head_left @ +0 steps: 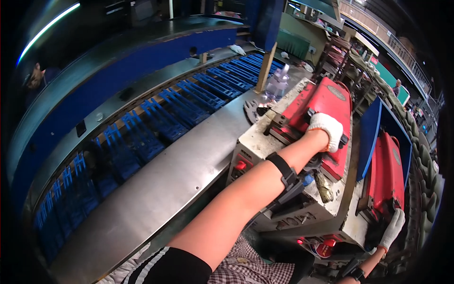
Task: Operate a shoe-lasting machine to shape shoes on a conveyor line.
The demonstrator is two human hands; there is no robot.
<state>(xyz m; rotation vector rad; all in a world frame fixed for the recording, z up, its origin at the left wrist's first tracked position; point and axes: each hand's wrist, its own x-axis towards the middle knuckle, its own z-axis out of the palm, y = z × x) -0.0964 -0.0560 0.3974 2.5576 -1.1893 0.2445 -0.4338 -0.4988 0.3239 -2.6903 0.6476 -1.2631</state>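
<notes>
The left hand (pixel 326 128), white-gloved, is clenched around the black handle (pixel 344 140) on the left red lid (pixel 336 100), with the handle's ends showing beyond the glove. The right hand (pixel 393 227), likewise gloved, is at the near end of the right red lid (pixel 387 170); whether it grasps or only touches cannot be told. A metal counter (pixel 165 189) and blue slats (pixel 175 111) lie to the left; a clear bottle (pixel 277 86) stands left of the left red lid.
</notes>
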